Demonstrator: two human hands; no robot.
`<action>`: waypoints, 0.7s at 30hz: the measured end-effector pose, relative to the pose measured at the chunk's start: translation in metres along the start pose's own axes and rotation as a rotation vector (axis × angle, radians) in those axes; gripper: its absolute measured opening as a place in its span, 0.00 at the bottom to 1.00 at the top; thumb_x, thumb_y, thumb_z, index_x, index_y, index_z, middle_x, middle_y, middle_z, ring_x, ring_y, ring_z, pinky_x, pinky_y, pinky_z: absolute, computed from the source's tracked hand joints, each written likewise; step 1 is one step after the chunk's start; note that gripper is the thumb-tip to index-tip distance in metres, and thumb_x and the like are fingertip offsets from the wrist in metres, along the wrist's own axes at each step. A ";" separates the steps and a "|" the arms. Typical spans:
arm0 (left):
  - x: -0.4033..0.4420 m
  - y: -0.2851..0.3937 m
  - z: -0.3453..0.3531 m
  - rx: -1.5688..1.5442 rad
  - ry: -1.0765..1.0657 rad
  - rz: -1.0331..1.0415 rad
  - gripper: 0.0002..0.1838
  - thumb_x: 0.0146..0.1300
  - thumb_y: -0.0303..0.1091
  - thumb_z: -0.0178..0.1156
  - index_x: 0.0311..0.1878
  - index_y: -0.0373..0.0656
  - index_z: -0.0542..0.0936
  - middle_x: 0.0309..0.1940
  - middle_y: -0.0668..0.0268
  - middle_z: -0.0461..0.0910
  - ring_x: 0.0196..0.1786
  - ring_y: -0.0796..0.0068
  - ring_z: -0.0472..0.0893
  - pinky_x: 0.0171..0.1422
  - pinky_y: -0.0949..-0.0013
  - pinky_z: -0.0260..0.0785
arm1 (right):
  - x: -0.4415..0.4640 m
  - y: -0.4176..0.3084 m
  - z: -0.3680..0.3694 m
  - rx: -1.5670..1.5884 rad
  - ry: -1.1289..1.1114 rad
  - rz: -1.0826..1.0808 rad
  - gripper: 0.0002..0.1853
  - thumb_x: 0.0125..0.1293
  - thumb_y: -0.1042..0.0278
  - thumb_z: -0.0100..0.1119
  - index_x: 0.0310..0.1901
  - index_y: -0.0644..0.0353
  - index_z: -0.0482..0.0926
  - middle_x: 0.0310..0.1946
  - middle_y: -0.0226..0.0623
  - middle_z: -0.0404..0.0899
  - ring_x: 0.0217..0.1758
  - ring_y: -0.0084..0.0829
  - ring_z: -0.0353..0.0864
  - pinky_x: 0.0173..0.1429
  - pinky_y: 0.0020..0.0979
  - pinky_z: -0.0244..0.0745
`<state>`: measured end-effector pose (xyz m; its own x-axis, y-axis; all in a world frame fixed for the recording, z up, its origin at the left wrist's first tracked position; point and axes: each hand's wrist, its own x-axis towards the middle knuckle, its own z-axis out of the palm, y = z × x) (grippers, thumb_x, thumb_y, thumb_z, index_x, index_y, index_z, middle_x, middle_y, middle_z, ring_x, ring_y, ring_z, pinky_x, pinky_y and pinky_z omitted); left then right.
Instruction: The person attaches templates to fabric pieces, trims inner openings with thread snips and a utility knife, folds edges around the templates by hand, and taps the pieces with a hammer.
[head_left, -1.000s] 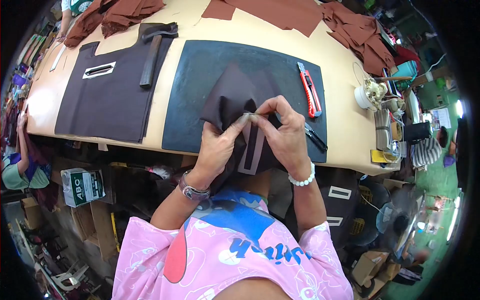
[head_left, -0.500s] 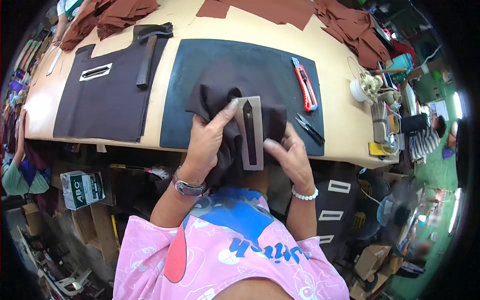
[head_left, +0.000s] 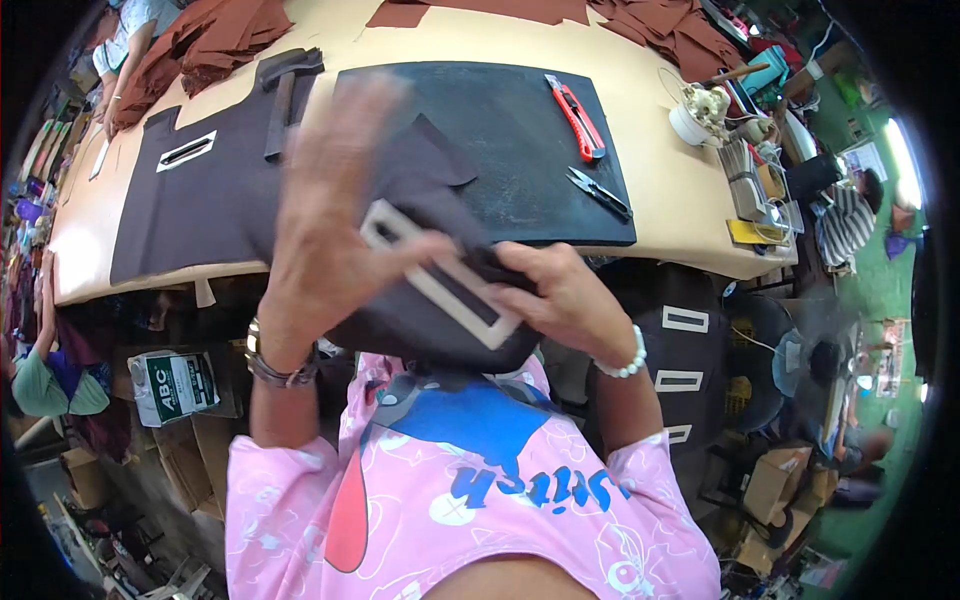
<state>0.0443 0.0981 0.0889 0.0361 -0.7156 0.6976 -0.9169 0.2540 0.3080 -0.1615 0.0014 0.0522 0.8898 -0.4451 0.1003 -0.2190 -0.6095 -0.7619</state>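
Right hand (head_left: 565, 290) pinched cloth (head_left: 400, 340), its frame (head_left: 450, 307) slanting down-right off the table (head_left: 690, 235); left hand (head_left: 335, 215) spread open; mat (head_left: 500, 130) stretched rightward.

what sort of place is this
Probably a sewing workshop: dark cloth with a framed slot lies on the table, near a red cutter and snips on a black mat.

Black mat (head_left: 520, 150), red cutter (head_left: 577, 118) with a silvery blade; dark brown cloth (head_left: 440, 335) with a pale rectangular border; pink shirt (head_left: 470, 540) patterned with white outlines, blue figure and lettering; rust-brown fabric (head_left: 215, 45), cream tabletop (head_left: 330, 25)
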 end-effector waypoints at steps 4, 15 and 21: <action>0.014 0.005 -0.001 -0.201 -0.820 0.059 0.29 0.46 0.38 0.70 0.53 0.41 0.74 0.44 0.50 0.76 0.48 0.52 0.76 0.57 0.58 0.64 | 0.015 -0.014 0.001 -0.021 0.016 -0.294 0.10 0.51 0.73 0.64 0.33 0.65 0.74 0.22 0.47 0.72 0.24 0.48 0.74 0.29 0.33 0.69; 0.024 -0.077 -0.080 -0.093 -0.918 -0.415 0.11 0.56 0.27 0.58 0.40 0.32 0.77 0.27 0.59 0.78 0.33 0.75 0.74 0.42 0.69 0.68 | 0.021 0.070 -0.068 -0.220 0.398 0.001 0.07 0.55 0.71 0.62 0.33 0.64 0.78 0.29 0.41 0.80 0.32 0.36 0.80 0.40 0.33 0.73; -0.032 -0.220 -0.176 -0.152 -0.237 -1.156 0.12 0.60 0.34 0.58 0.41 0.34 0.79 0.30 0.62 0.81 0.26 0.75 0.80 0.35 0.71 0.74 | 0.012 0.133 -0.074 -0.505 0.453 0.301 0.12 0.54 0.67 0.64 0.40 0.59 0.78 0.40 0.42 0.78 0.44 0.44 0.77 0.49 0.40 0.72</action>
<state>0.3149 0.1798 0.1123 0.7216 -0.6694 -0.1767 -0.3315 -0.5581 0.7607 -0.2095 -0.1339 -0.0002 0.5341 -0.8008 0.2710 -0.6818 -0.5975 -0.4220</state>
